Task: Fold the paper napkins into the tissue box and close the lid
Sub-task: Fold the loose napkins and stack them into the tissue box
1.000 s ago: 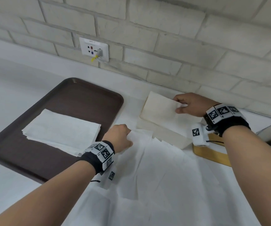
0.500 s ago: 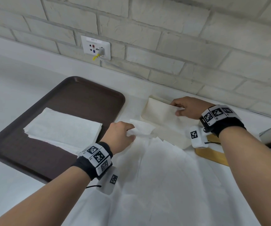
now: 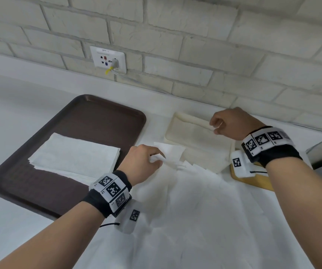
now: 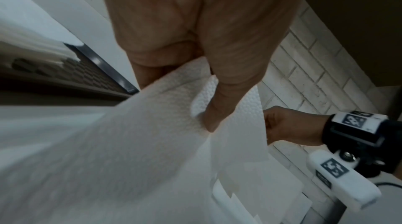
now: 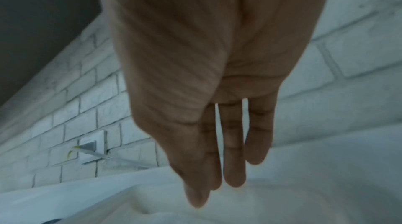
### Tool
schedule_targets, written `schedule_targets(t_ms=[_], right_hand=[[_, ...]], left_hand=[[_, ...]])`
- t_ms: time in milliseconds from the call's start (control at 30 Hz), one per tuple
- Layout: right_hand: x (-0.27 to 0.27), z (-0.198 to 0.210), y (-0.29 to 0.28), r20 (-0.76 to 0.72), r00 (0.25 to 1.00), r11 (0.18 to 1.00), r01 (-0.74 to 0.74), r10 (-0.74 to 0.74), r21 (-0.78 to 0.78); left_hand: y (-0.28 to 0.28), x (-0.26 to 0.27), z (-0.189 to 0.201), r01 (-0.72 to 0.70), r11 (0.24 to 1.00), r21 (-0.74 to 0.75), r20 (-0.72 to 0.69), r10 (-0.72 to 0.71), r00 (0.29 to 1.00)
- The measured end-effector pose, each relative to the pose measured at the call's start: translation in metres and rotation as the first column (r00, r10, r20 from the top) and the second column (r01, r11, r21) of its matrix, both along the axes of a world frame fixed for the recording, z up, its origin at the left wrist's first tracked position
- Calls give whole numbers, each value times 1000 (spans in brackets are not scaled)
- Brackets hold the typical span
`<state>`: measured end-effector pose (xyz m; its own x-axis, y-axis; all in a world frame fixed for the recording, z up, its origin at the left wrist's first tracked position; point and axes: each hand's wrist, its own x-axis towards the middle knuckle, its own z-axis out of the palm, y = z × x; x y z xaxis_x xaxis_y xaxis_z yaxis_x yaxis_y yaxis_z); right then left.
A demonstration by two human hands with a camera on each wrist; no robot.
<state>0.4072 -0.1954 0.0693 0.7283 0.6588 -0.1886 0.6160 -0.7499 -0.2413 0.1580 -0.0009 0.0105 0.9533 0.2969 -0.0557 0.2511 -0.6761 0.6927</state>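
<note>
A large white napkin (image 3: pixel 195 200) lies spread and creased on the counter in front of me. My left hand (image 3: pixel 155 159) pinches its far left corner between thumb and fingers and holds it lifted. The left wrist view shows the thumb pressing into the embossed napkin (image 4: pixel 152 141). A cream tissue box (image 3: pixel 185 133) sits open just beyond that corner. My right hand (image 3: pixel 214 126) is over the box's far right rim. In the right wrist view its fingers (image 5: pixel 232 167) point straight down into the pale box (image 5: pixel 304 202) with nothing seen between them. A wooden lid (image 3: pixel 253 181) lies under my right wrist.
On the left stands a brown tray (image 3: pixel 98 123) with a flat stack of napkins (image 3: pixel 74 154). A white brick wall with a socket plate (image 3: pixel 108 59) and a cable runs close behind the box. The counter's right edge is near my right forearm.
My left hand has lifted the napkin corner and carried it toward the box. The cream surface under my right hand went from tilted up to flat, and that hand moved back to the far rim.
</note>
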Motion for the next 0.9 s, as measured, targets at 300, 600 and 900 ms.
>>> schedule_targets(t_ms=[300, 600, 900], right_hand=[[-23, -27, -2, 15, 992, 898, -110, 129, -426], [-90, 10, -34, -35, 994, 878, 111, -108, 465], [-232, -10, -17, -509, 833, 353, 419, 218, 837]], left_hand=[[5, -8, 8, -52, 999, 5, 163, 50, 985], [10, -31, 59, 65, 981, -185, 559, 50, 828], [-6, -52, 82, 283, 791, -542, 515, 47, 856]])
